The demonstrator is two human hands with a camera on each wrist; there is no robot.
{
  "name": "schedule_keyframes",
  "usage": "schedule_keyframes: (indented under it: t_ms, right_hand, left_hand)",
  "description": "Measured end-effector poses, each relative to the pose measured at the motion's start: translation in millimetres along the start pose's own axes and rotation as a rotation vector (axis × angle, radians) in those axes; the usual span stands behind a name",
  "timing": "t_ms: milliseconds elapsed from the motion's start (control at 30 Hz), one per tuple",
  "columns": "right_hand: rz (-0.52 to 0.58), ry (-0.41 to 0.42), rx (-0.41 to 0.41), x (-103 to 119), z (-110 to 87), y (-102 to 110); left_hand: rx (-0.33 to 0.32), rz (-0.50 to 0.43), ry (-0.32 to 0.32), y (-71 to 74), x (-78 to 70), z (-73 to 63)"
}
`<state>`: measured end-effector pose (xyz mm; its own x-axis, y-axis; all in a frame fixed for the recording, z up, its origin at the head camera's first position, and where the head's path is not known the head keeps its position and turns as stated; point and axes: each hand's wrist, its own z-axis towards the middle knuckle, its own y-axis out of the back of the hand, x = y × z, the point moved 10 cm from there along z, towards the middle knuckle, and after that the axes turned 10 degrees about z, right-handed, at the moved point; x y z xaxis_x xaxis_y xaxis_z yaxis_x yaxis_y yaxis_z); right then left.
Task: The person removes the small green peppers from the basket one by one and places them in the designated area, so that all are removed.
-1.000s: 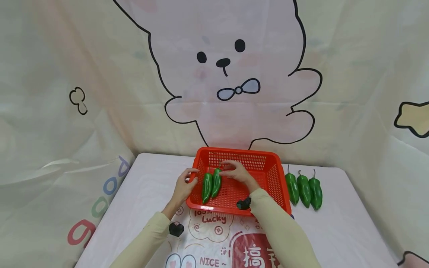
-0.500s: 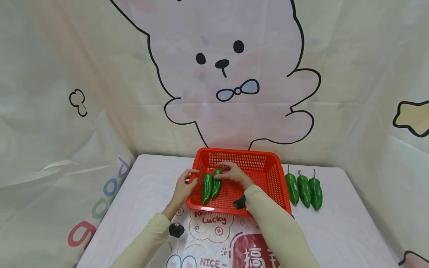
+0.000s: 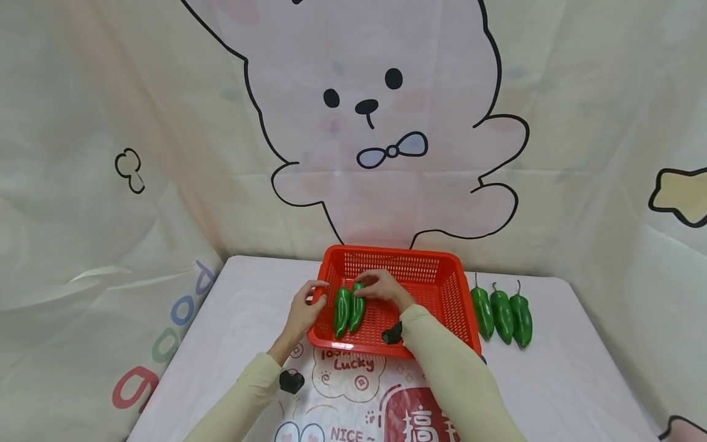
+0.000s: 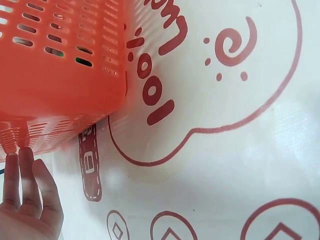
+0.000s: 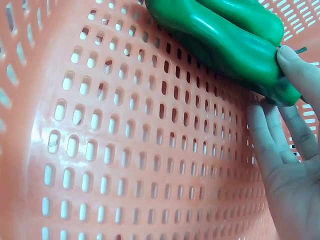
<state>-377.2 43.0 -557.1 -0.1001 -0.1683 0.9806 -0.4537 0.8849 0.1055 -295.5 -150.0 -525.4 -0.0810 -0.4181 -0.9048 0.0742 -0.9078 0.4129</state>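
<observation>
A red perforated plastic basket (image 3: 386,351) sits on the table with two green peppers side by side in its left part. My left hand (image 3: 304,307) holds the basket's left edge. In the left wrist view, several fingertips of that hand (image 4: 32,200) touch the outer wall. My right hand (image 3: 383,287) reaches inside and grips the stem end of the right-hand pepper (image 3: 357,314). The right wrist view shows the thumb on top of this pepper (image 5: 225,45) and fingers beneath it. Beside it lies the other pepper (image 3: 342,313), untouched, its stem toward the far wall.
Three more green peppers (image 3: 501,316) lie in a row on the table, just right of the basket. A white cloth with printed red drawings and lettering (image 3: 353,363) covers the table (image 3: 569,368). A backdrop (image 3: 442,184) with a cartoon bear stands close behind.
My right hand has moved left over the right-hand pepper's top and taken hold of it. That pepper has shifted slightly toward me, level with its neighbour. My left hand stays at the basket.
</observation>
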Motion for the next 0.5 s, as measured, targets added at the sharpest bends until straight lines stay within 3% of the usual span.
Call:
schedule_keyframes:
  t_ms: [267,500]
  right_hand:
    - [0.117,-0.013,0.012,8.3,-6.2,-4.2]
    - [0.104,0.005,0.016,5.8,-1.8,-0.9]
  left_hand:
    - [-0.002,0.004,0.002,0.6,1.2,0.7]
    - [0.004,-0.019,-0.006,-0.1,0.9,1.1]
